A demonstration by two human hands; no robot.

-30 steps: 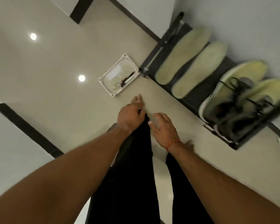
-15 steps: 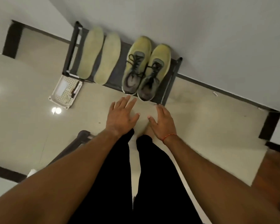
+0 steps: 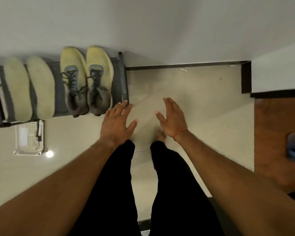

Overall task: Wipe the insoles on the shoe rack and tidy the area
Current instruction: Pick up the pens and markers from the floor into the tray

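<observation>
Pale green insoles: two, lying flat and side by side on the left half of the shoe rack [image 3: 122,77]. Left insole [image 3: 17,87], right insole [image 3: 41,86], edges close or just touching; blur prevents saying which. Pair of yellow-green sneakers [image 3: 87,79] stands on the right half of the same shelf. White perforated tray [image 3: 28,138] sits on the floor just in front of the rack's left corner, with a dark pen-like item and some pale thing inside; contents too blurred to name.

Hands: both empty. My left hand [image 3: 117,122] is palm down, fingers [image 3: 124,103] spread wide, tips near the rack's front right corner but not on it as far as I can judge. My right hand [image 3: 173,116] is palm down, held flat with the thumb out, over bare floor [image 3: 203,116], well apart from the rack. Red thread [image 3: 180,132] on the right wrist. Both forearms reach forward and down past my black trousers [image 3: 117,184]; I am standing.

Judgement: no cloth is in hand, so wiping has not begun. Step in hand is fetching something to wipe with. To do it well: check the tray first, then move left, since the insoles lie well to the left of both hands. Steady each insole with one hand while wiping heel to toe, so it does not slide off the shelf.
</observation>
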